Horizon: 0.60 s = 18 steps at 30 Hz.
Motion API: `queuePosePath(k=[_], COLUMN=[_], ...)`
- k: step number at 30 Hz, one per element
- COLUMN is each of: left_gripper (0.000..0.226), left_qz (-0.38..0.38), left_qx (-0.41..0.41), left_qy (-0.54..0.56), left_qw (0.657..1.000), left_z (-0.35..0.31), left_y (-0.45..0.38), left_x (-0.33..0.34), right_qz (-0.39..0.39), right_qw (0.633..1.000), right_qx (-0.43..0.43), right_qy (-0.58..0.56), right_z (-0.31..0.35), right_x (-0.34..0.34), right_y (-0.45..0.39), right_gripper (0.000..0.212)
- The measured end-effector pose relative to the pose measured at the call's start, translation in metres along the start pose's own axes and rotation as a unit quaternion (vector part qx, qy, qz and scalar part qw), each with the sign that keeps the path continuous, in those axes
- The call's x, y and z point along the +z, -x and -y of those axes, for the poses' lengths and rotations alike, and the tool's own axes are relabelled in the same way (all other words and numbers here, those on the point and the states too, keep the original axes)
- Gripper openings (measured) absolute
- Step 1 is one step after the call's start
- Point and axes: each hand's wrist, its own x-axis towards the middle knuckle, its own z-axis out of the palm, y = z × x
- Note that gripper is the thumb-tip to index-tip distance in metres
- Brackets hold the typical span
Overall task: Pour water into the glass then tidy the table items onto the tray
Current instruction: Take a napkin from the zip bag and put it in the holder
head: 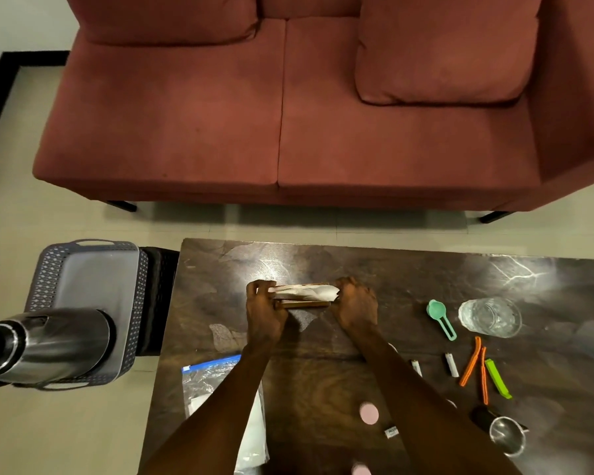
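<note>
Both hands work at the middle of the dark wooden table (374, 389). The left hand (264, 311) and the right hand (355, 308) each grip one end of a small brown holder (304, 304) that carries folded white paper napkins (306, 292); the fingers of both hands are curled round its ends. Whether the holder touches the tabletop cannot be told.

The glass (490, 317) stands upright to the right of the hands and holds water. Just beside it, on its left, lies a mint-green measuring spoon (441, 318). Nearer the viewer lie an orange clip (475, 366), a lime-green clip (497, 378) and a small white tube (451, 365). A metal measuring cup (506, 437) sits at the near right edge. A pink round disc (369, 413) lies between the forearms. A clear zip bag (213, 382) with a blue seal lies at the near left, partly under the left forearm.

The grey tray (93, 286) rests on a dark stand to the left of the table, apart from it. A steel kettle (45, 344) stands on the tray's near end. A red sofa (288, 108) stands beyond the table.
</note>
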Motion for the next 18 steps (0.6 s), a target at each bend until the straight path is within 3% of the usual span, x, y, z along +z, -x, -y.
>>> queuePosePath(k=[5,10,18], left_gripper=[0.055,0.048,0.055], left_qz=[-0.012,-0.015,0.041], left_qx=[-0.026,-0.018,0.035], left_qy=[0.061,0.064,0.06], left_qw=[0.998,0.998,0.997], left_z=[-0.006,-0.012,-0.016], left_y=[0.019,0.05,0.097], left_x=[-0.004,-0.01,-0.028], right_qz=[-0.026,-0.049,-0.071], right_qw=[0.999,0.997,0.988], right_qx=[0.013,0.022,0.002], right_qy=[-0.025,-0.056,-0.134], right_z=[0.001,0.006,0.027], right_x=[-0.011,-0.019,-0.031], right_y=[0.015,0.046,0.102], right_gripper=[0.036,0.036,0.068])
